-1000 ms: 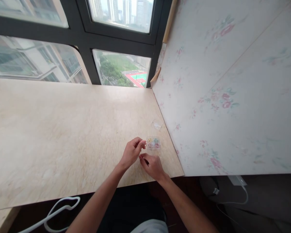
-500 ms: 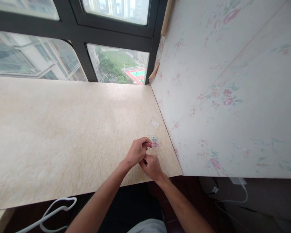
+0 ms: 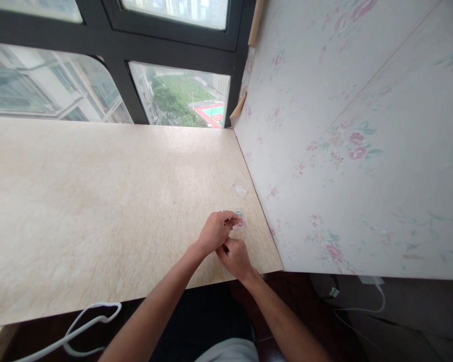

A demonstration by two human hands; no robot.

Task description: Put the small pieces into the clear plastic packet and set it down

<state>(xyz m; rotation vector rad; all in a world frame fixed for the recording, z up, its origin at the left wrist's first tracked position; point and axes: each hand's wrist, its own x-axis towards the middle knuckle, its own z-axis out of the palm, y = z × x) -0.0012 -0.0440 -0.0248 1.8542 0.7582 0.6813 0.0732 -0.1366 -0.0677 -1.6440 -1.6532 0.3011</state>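
The left hand (image 3: 216, 232) half hides a small clear plastic box (image 3: 239, 219) it pinches; the right hand (image 3: 234, 257) grip is unclear.

Small clear plastic box (image 3: 238, 219) sits flat on the worktop (image 3: 98, 201), near its right edge, at about 5 o'clock in view. Through the clear plastic I can see small coloured bits, green and pink; too small to tell what they are. Most of the box is covered by my left hand (image 3: 216, 232), whose fingertips rest on it from 9 o'clock. Only the 3 o'clock end shows. My right hand (image 3: 234, 258) is just below it at 6 o'clock, touching my left hand. Can't tell if the lid is open or closed.
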